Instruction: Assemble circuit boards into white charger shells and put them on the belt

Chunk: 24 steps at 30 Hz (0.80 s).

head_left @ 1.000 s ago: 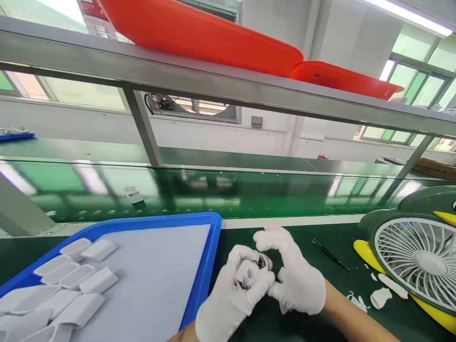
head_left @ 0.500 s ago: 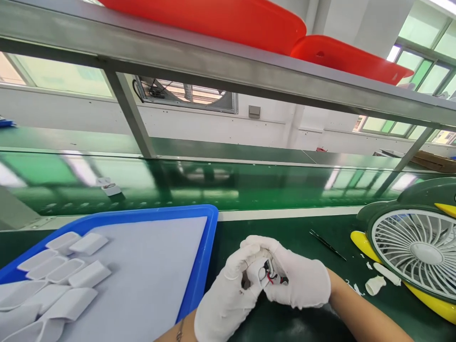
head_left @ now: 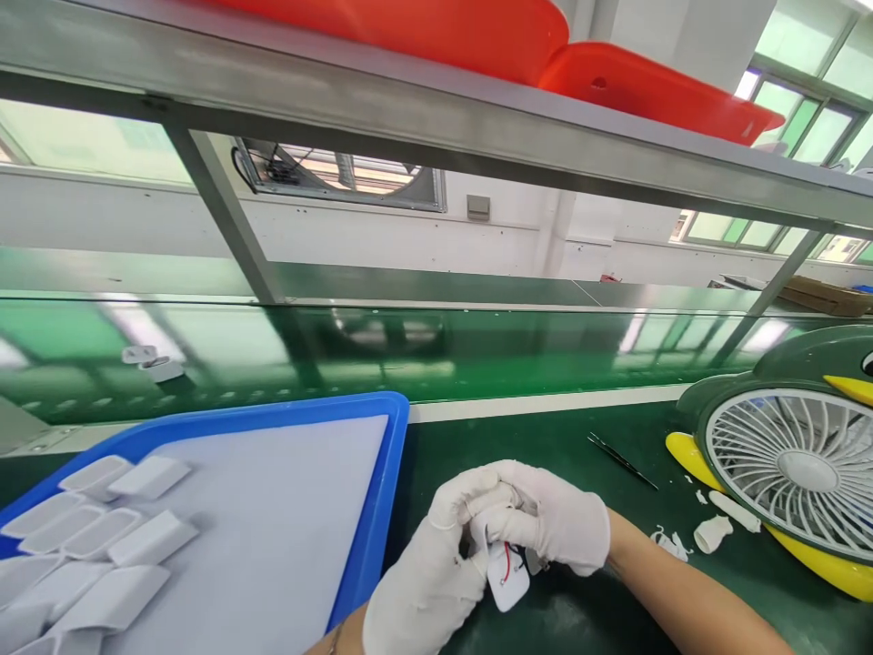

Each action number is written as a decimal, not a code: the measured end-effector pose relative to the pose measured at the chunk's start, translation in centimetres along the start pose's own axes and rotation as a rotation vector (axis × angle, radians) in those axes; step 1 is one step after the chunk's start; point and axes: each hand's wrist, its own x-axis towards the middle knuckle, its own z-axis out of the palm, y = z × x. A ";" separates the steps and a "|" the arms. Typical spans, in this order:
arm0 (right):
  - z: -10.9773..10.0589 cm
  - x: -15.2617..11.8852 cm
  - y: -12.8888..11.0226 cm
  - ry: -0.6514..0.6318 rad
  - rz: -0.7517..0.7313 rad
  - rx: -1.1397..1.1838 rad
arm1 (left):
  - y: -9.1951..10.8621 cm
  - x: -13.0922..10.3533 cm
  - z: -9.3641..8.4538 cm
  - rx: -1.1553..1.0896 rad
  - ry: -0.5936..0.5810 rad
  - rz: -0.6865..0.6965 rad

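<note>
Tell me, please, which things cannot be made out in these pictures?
All in the head view:
- White part: upper end, hidden by left hand and right hand.
- Large red tray: top, cut off by upper edge.
- Fan: right side, cut off by right edge.
- White scraps: too small to identify.

Dark green table (head_left: 559, 432), blue tray (head_left: 397, 446), black tweezers (head_left: 622, 460), green-and-yellow fan (head_left: 808, 470), white scraps (head_left: 672, 544)

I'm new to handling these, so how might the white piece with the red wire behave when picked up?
The white piece looks smooth and keeps a flat shape, so it is probably stiff, light and a little slippery. The red wire is slender and curved, so it would likely flex and may be fragile.
</note>
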 end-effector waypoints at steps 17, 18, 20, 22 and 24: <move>1.1 1.0 0.1 0.071 -0.111 0.193 | 1.0 0.9 0.1 -0.065 -0.016 -0.426; 1.0 1.0 -0.1 0.028 -0.121 0.201 | 1.0 0.9 0.2 -0.069 -0.005 -0.436; 0.7 1.0 -0.4 -0.050 -0.142 0.195 | 1.0 1.1 0.3 -0.100 0.014 -0.459; 0.7 1.0 -0.3 -0.037 -0.159 0.159 | 1.1 1.2 0.4 -0.155 0.007 -0.447; 0.8 0.8 -0.1 0.050 -0.181 0.098 | 1.2 1.3 0.4 -0.207 -0.013 -0.419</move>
